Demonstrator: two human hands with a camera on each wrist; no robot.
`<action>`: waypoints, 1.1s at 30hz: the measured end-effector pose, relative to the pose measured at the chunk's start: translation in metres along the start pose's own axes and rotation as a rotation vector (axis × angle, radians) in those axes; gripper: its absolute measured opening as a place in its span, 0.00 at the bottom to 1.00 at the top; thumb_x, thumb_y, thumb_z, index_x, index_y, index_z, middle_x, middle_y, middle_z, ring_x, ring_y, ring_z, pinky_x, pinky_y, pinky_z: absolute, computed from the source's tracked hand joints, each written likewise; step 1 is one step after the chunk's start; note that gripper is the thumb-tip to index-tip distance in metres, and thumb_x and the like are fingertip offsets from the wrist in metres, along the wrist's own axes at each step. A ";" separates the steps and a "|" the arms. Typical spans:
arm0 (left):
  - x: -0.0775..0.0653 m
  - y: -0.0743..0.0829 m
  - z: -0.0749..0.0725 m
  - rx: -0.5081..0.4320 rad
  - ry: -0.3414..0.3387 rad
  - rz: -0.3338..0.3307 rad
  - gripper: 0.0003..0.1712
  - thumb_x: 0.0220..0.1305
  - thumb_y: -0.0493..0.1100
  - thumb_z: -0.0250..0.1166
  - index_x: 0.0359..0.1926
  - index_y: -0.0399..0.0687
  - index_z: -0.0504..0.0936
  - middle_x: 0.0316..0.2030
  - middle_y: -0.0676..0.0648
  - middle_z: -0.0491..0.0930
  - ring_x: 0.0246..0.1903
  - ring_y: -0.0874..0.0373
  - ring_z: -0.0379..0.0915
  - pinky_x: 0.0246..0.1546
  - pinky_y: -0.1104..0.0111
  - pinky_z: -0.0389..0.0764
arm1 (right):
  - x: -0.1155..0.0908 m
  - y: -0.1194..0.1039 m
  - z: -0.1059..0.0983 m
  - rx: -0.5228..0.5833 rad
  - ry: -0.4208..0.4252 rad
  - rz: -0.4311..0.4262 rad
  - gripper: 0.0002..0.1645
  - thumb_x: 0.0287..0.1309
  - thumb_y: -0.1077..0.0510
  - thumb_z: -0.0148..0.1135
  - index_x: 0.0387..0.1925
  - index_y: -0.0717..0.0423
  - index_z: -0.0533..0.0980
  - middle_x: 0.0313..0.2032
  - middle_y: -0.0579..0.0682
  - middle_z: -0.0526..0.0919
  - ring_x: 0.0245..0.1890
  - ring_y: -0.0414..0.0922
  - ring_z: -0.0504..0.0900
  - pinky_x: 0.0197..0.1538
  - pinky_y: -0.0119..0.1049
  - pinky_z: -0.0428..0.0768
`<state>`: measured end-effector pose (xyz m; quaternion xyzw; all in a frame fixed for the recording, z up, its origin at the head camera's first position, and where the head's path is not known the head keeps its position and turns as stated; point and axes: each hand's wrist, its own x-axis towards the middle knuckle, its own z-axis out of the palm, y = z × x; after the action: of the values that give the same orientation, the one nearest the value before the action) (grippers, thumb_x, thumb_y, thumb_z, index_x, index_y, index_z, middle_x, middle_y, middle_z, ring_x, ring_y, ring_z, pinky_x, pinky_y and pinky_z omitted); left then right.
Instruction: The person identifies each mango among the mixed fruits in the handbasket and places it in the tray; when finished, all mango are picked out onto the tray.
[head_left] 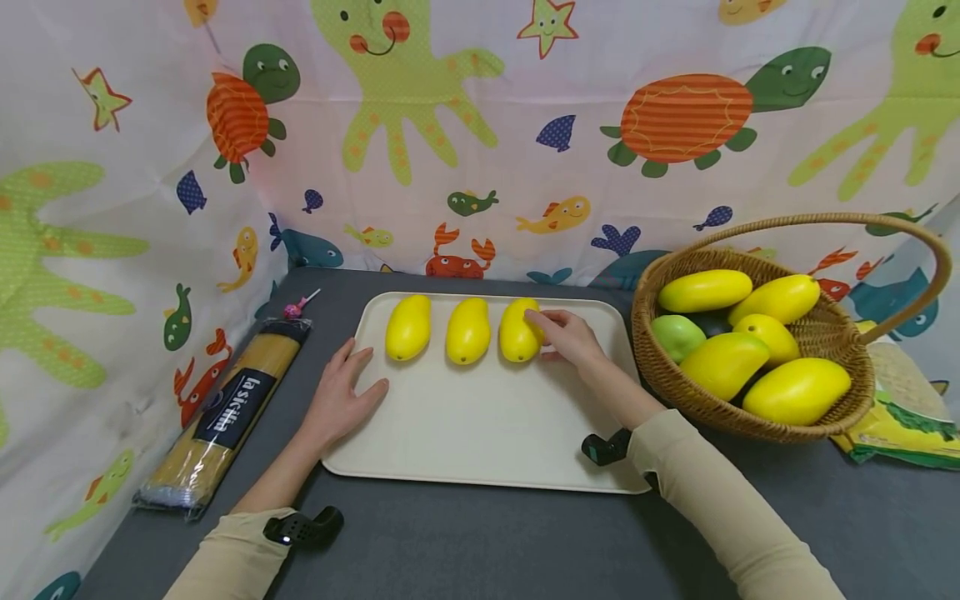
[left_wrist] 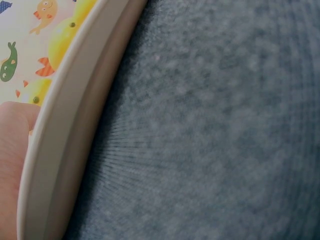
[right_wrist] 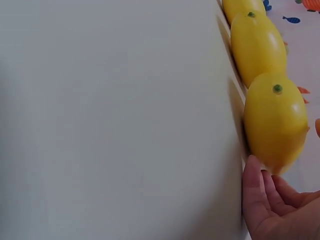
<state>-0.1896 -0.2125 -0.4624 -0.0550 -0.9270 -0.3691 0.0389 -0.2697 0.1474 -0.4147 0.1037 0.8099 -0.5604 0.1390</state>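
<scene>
l hand (head_left: pixel 348 396) rests at left edge of cream tray (head_left: pixel 480 433), fingers spread, holding nothing. r hand (head_left: pixel 573 337) has loosely bent fingers touching right side of rightmost yellow mango (head_left: pixel 517 335), not wrapped round it. that one's on the tray nr its far edge, in a row w/ middle mango (head_left: pixel 468 333) & left mango (head_left: pixel 408 329). wicker basket (head_left: pixel 678 392) just right, on gray tabletop (head_left: pixel 450 542).

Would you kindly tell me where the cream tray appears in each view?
Head: the cream tray lies across the middle.
Left wrist: its rim slants down the left side.
Right wrist: it fills the left and middle.
Shared landmark: the yellow fruits on it, partly visible in the left wrist view.
</scene>
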 end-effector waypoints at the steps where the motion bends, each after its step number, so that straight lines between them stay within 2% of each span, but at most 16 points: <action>1: 0.000 0.000 0.000 0.000 -0.001 -0.001 0.37 0.64 0.52 0.63 0.69 0.40 0.66 0.74 0.37 0.46 0.71 0.35 0.43 0.64 0.37 0.51 | -0.001 0.000 0.000 0.000 -0.003 0.001 0.46 0.57 0.30 0.59 0.68 0.54 0.66 0.58 0.54 0.72 0.47 0.49 0.75 0.41 0.33 0.82; 10: 0.000 -0.001 0.000 0.004 0.000 0.017 0.36 0.64 0.52 0.63 0.68 0.39 0.67 0.74 0.36 0.47 0.71 0.35 0.44 0.64 0.37 0.51 | -0.020 0.001 -0.006 0.011 -0.042 -0.018 0.39 0.65 0.38 0.57 0.69 0.56 0.63 0.60 0.55 0.72 0.46 0.49 0.77 0.45 0.34 0.82; 16: 0.000 -0.001 -0.001 0.007 -0.001 0.017 0.36 0.64 0.51 0.63 0.68 0.39 0.68 0.74 0.36 0.47 0.71 0.35 0.43 0.64 0.37 0.51 | -0.043 -0.004 -0.018 0.013 -0.124 -0.063 0.36 0.69 0.42 0.53 0.69 0.57 0.61 0.64 0.57 0.69 0.56 0.55 0.75 0.51 0.36 0.80; 21: 0.001 -0.002 -0.002 0.011 0.000 0.022 0.36 0.64 0.51 0.63 0.68 0.39 0.68 0.74 0.36 0.47 0.71 0.35 0.44 0.64 0.37 0.51 | -0.066 -0.010 -0.029 0.023 -0.183 -0.084 0.36 0.70 0.44 0.53 0.70 0.58 0.60 0.65 0.59 0.67 0.60 0.58 0.71 0.58 0.43 0.76; 26: 0.000 -0.002 -0.002 0.011 0.000 0.027 0.36 0.64 0.51 0.63 0.68 0.39 0.67 0.74 0.36 0.46 0.71 0.35 0.43 0.64 0.38 0.51 | -0.091 -0.014 -0.047 -0.033 -0.259 -0.165 0.33 0.70 0.46 0.53 0.69 0.60 0.62 0.65 0.62 0.67 0.60 0.59 0.70 0.58 0.45 0.75; 29: 0.000 -0.002 -0.002 0.009 0.001 0.029 0.36 0.64 0.51 0.62 0.68 0.38 0.67 0.74 0.36 0.47 0.71 0.35 0.44 0.64 0.38 0.51 | -0.108 -0.017 -0.063 -0.093 -0.309 -0.232 0.31 0.70 0.47 0.53 0.66 0.61 0.66 0.63 0.61 0.70 0.56 0.57 0.73 0.55 0.43 0.78; 33: -0.001 -0.001 -0.001 0.005 -0.005 0.025 0.36 0.65 0.52 0.62 0.68 0.39 0.67 0.74 0.36 0.46 0.71 0.35 0.43 0.64 0.38 0.51 | -0.129 -0.023 -0.091 -0.185 -0.333 -0.303 0.26 0.69 0.49 0.56 0.61 0.61 0.72 0.57 0.59 0.77 0.49 0.51 0.77 0.48 0.37 0.81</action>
<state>-0.1886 -0.2135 -0.4624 -0.0673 -0.9273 -0.3660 0.0414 -0.1662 0.2231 -0.3204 -0.1258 0.8301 -0.5076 0.1937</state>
